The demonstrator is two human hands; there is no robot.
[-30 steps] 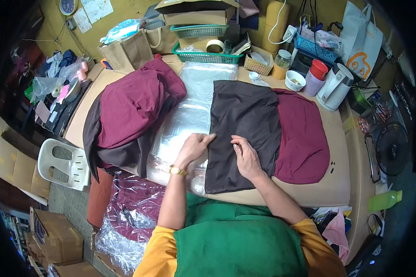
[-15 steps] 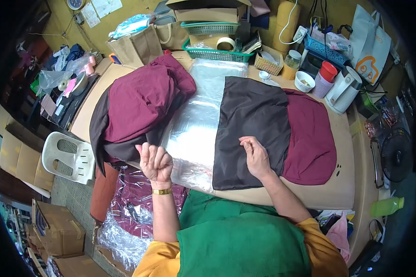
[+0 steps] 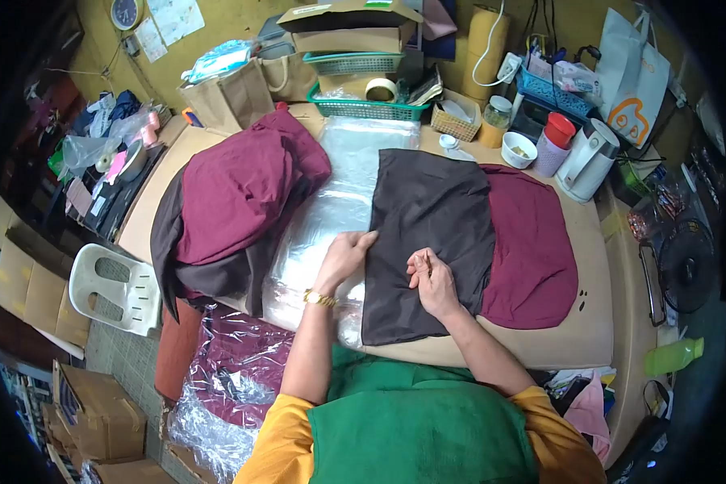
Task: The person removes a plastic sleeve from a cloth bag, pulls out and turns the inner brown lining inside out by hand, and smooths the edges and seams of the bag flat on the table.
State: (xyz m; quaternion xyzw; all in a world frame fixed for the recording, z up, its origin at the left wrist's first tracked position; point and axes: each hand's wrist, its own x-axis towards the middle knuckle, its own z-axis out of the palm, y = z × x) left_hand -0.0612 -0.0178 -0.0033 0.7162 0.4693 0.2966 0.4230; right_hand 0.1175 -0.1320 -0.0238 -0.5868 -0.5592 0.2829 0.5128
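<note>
Left hand [image 3: 347,256]: moved since half a second ago from in front of the maroon bundle [image 3: 238,189] to the black cloth's [image 3: 427,206] left edge; whether it pinches the edge, cannot tell.
Right hand [image 3: 433,282]: apart from the left, fingers loosely curled over the cloth; any grip unclear.
Black cloth: spread on the bench [image 3: 573,348] beside clear plastic [image 3: 315,230], maroon fabric [image 3: 532,250] adjoining its right.
White bag [image 3: 633,81]: orange emblem, lettering unreadable.
Wall papers [image 3: 176,18]: writing too small to read.

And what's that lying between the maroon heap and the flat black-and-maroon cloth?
Clear plastic lies between the maroon heap and the flat cloth, as the head view shows; the left hand is over part of it.
</note>
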